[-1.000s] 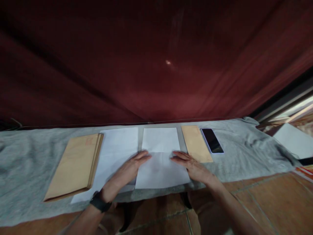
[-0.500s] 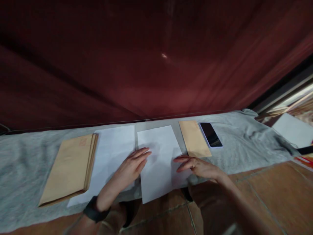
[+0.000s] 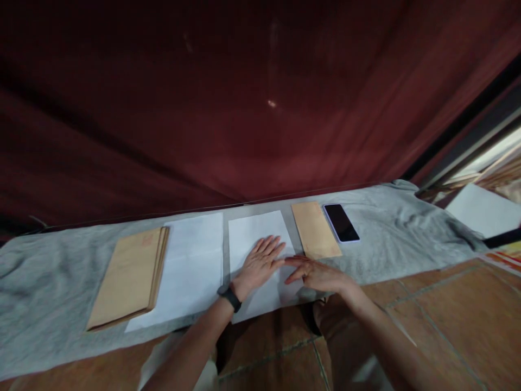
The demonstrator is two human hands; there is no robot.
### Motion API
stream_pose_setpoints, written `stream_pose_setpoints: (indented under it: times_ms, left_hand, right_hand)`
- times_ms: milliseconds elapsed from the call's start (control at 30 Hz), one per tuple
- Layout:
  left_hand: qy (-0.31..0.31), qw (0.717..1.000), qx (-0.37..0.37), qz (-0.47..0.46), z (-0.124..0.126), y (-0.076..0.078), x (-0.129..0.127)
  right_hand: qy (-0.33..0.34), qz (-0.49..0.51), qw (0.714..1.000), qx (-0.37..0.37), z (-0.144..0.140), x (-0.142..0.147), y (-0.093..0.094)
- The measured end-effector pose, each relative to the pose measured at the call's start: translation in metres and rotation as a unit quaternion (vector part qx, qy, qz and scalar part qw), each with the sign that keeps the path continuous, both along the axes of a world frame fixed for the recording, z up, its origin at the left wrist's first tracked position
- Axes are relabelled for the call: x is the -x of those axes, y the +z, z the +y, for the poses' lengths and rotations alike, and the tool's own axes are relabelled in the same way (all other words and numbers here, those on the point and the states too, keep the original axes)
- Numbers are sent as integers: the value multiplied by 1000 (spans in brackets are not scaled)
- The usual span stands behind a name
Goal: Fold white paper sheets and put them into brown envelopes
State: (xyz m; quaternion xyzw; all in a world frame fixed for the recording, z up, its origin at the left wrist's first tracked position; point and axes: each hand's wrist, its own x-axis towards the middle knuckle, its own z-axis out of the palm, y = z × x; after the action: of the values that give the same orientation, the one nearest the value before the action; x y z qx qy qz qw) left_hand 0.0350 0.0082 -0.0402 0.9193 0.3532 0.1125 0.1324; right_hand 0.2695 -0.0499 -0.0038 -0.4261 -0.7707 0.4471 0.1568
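A single white sheet of paper (image 3: 256, 231) lies in front of me, its near edge reaching the front of the cloth. My left hand (image 3: 260, 266), with a dark watch on its wrist, rests flat on it with the fingers spread. At the sheet's right side my right hand (image 3: 319, 274) touches the paper, fingers stretched towards the left hand; the two hands' fingertips meet or nearly meet. A brown envelope (image 3: 316, 231) lies just beyond the right hand. To the left are more white paper (image 3: 193, 255) and a pile of brown envelopes (image 3: 128, 277) partly covering it.
A phone (image 3: 342, 222) with a pale purple edge lies right of the single envelope. Grey cloth (image 3: 407, 233) covers the narrow surface, with a dark red curtain-like backdrop (image 3: 244, 136) behind. Brown floor tiles (image 3: 439, 309) show below. A white flat object (image 3: 486, 209) is at far right.
My left hand has moved right, from the sheet's left edge onto its middle, and now lies flat. The right hand stays near the sheet's right side. The view has shifted slightly.
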Motion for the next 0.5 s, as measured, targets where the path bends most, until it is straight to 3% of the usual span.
stream_pose_setpoints:
  times_ms: [200,333,433,500]
  left_hand:
    - [144,988,42,-49,57,3,34]
    - [230,972,35,-29,88,7,36]
    - [258,964,61,-37,82,13,31]
    - [222,967,108,-56,57,18,30]
  right_hand:
    - [10,-3,1000,14,1,-1,6]
    - [20,0,1000,7,2,0,6]
    - [14,5,1000,4,4,0,3]
    - [4,9,1000,9,5,-2,1]
